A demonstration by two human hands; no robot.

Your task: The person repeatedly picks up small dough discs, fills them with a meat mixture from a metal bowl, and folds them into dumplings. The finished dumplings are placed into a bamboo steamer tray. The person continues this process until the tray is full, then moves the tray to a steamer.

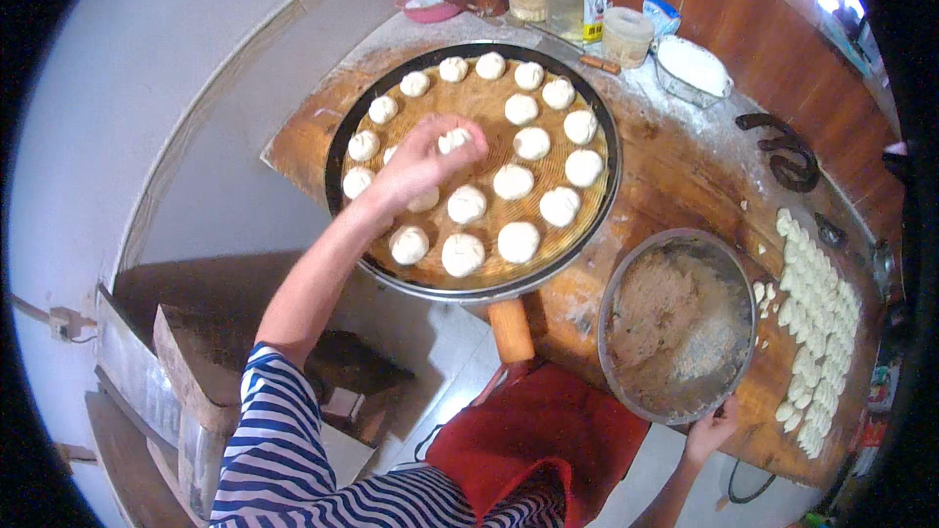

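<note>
Over a round black-rimmed pan (615, 183) with a woven mat, my left hand (438, 150) has its fingers around a white dough bun (455, 141). Several other pleated buns (463, 254) stand spaced in rings on the mat, and a few are partly hidden behind my left wrist. At the table's near right edge, my right hand (713, 427) touches the lower rim of a metal bowl (678, 418). Brownish ground filling (653, 301) lies in the bowl, with a paler patch on its right side.
Several small dough pieces (818, 323) cover the right of the wooden table (653, 198). A rolling pin (511, 330) juts out under the pan's near edge. Along the back stand a yellow-lidded jar (574, 7), plastic tubs (628, 37), a knife (600, 63) and a container of flour (692, 67).
</note>
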